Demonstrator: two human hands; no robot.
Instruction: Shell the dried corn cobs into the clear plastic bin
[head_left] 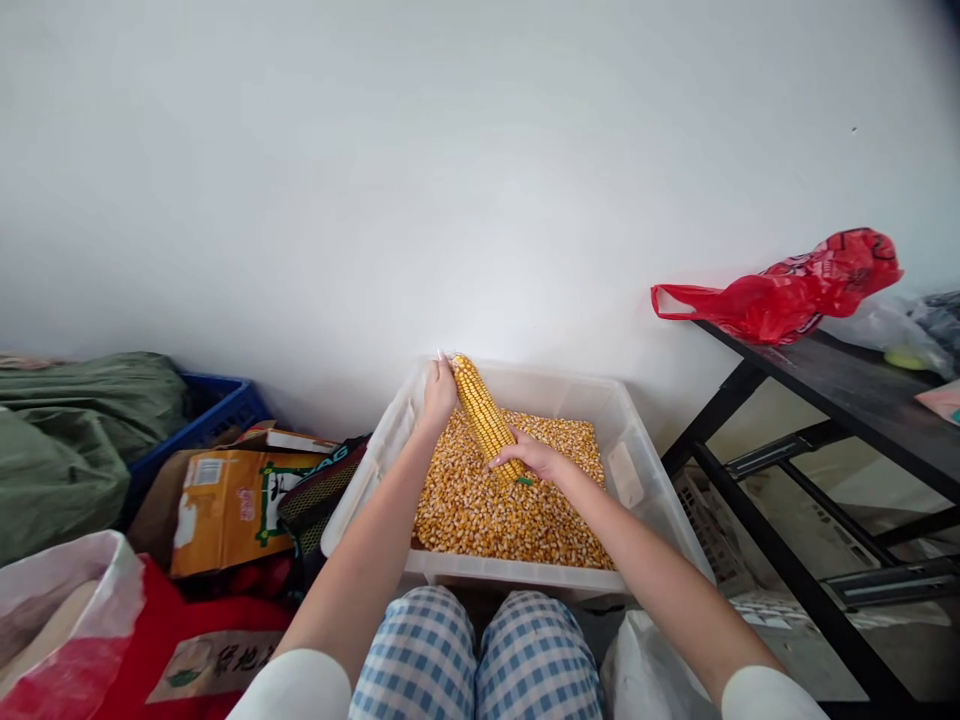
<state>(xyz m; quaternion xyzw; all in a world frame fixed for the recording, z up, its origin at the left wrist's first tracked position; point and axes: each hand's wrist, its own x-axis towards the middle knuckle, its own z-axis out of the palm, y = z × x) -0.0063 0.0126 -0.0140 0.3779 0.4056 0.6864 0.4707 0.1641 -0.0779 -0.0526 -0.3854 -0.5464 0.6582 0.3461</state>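
Note:
A yellow corn cob [486, 412], covered in kernels, is held at a slant over a clear plastic bin [660, 460]. My left hand [441, 392] is closed at the cob's upper end; something pale and thin shows at its fingertips, too small to name. Lower down, my right hand [529, 456] grips the cob with the thumb across its front. A small green piece [523, 481] shows just under the right hand; what it belongs to is hidden. Loose corn kernels [502, 525] fill much of the bin below both hands.
To the right stands a black metal-framed table [817, 375] with a red plastic bag [817, 285]. On the left are an orange cardboard box [225, 500], a blue crate [232, 395], green cloth [82, 440] and a red sack [172, 640]. A white wall rises behind the bin.

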